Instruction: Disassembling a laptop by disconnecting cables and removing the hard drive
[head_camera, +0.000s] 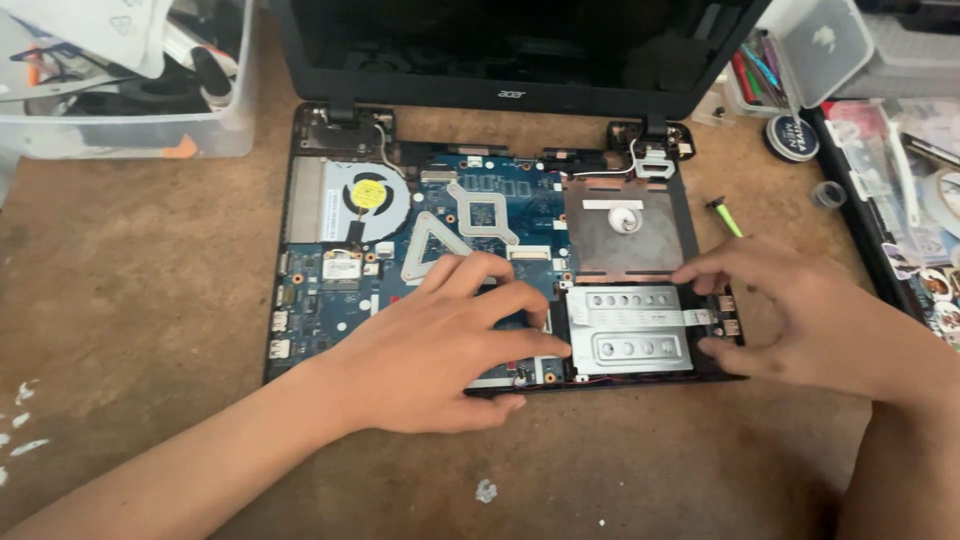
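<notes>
Drive caddy: a silver metal hard-drive caddy (628, 335) with rows of round holes sits in the near right bay of the opened laptop base (300, 300), flat and level, a thin white ribbon strip across its top.
Left hand: the left hand (440, 345) lies palm down over the blue motherboard (480, 195); its fingers (520, 345) are spread and flat, the tips touching the caddy's left edge, gripping nothing.
Right hand: the right hand (790, 315) rests at the base's right rim, fingers loosely curled, tips touching the caddy's right side; it clasps nothing fully.
Board: the far left of the base holds a cooling fan (368, 195) with a yellow centre label; a grey heat-spreader bracket (470, 215) crosses the middle.
Empty bay: a dark copper-edged recess (620, 235) lies just far of the caddy.
Screen: the black lid (520, 45) stands open at the far edge.
Counter: a worn brown counter (140, 280) carries everything.
Around: a green-handled tool (727, 217) lies right of the base; a clear plastic bin (120, 80) stands far left; a round dark tin (793, 137) sits far right.
</notes>
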